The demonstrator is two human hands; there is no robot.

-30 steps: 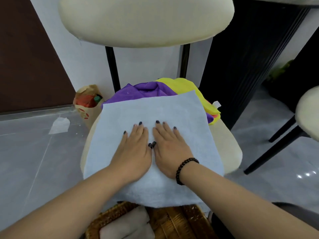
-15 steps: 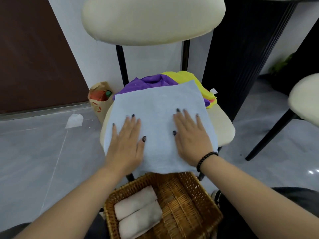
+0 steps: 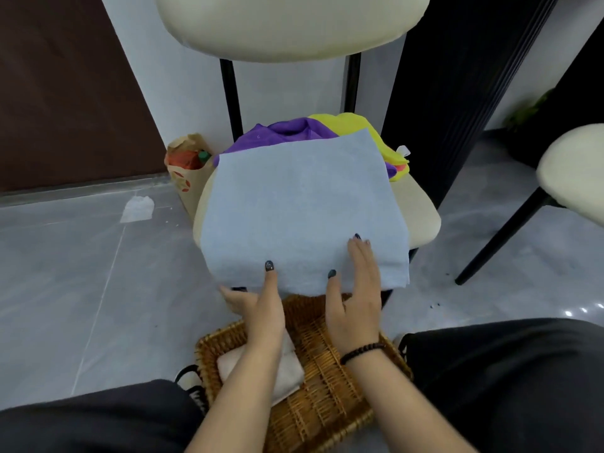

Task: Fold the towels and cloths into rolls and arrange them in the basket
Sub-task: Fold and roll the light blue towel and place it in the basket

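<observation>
A light blue towel (image 3: 300,207) lies spread flat over the cream chair seat (image 3: 420,207). My left hand (image 3: 261,308) pinches its near edge, with the thumb on top and the fingers under the hanging hem. My right hand (image 3: 356,302) rests on the towel's near right part with its fingers straight. A purple cloth (image 3: 287,130) and a yellow cloth (image 3: 359,122) are bunched at the back of the seat, partly under the towel. Below my arms, a wicker basket (image 3: 327,403) holds two white towel rolls (image 3: 291,371) on its left side.
The chair's backrest (image 3: 287,21) fills the top of the view. A paper bag (image 3: 186,168) stands on the floor to the seat's left, near a white scrap (image 3: 137,209). A second chair (image 3: 572,171) is at the right, and a dark ribbed panel (image 3: 457,93) stands behind.
Both hands slid back from the middle of the towel to its near edge. The left hand took hold of the hem. The view tilted down, showing more of the basket.
</observation>
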